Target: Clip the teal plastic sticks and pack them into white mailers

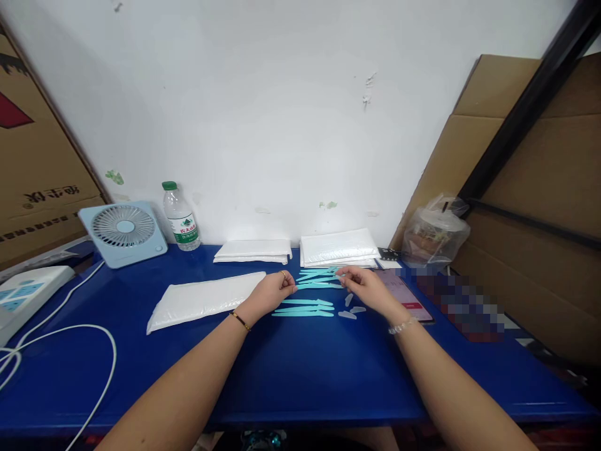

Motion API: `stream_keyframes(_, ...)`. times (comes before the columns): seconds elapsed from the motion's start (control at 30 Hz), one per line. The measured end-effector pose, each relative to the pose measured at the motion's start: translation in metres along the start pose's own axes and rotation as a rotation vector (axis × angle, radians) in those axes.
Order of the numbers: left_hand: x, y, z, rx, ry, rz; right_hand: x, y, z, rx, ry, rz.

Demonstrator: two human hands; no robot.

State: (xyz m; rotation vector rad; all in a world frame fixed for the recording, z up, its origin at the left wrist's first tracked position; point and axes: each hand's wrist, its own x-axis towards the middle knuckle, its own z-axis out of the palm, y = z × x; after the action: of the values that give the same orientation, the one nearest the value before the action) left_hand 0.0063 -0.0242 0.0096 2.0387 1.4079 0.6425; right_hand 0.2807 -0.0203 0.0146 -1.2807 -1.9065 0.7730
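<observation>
Teal eyebrow razors lie in two groups on the blue table, a near row (pixel 303 309) and a far, crossed pile (pixel 317 273). My left hand (pixel 273 292) is closed in a pinch at the handle end of one razor (pixel 314 285), which points to the right. My right hand (pixel 369 288) is at that razor's blade end, thumb and fingertips pinched on what looks like a small clear blade cap, mostly hidden by the fingers. Several loose clear caps (pixel 347 315) lie below my right hand.
White padded mailers lie left (pixel 201 299), back centre (pixel 253 249) and in a stack (pixel 339 247). A phone (pixel 410 299) is right of my right hand. Further out are a bagged cup (pixel 434 235), water bottle (pixel 182 219), blue fan (pixel 124 233) and white cable (pixel 113 351).
</observation>
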Motion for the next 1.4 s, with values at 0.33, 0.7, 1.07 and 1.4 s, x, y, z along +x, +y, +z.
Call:
stream_keyframes(0.33, 0.002, 0.001, -0.001, -0.189, -0.029, -0.043, -0.001, -0.006, 0.004, 0.479, -0.01, 0.139)
stream_keyframes(0.7, 0.001, 0.004, -0.001, -0.222, -0.04, -0.059, 0.0, -0.01, 0.008, 0.66, 0.036, 0.261)
stream_keyframes(1.07, 0.003, 0.003, 0.006, -0.274, -0.026, -0.001, 0.0, -0.02, 0.03, 0.601, -0.081, 0.253)
stream_keyframes(1.4, 0.003, 0.004, -0.002, -0.294, -0.015, -0.045, 0.001, -0.011, 0.015, 0.647, 0.042, 0.225)
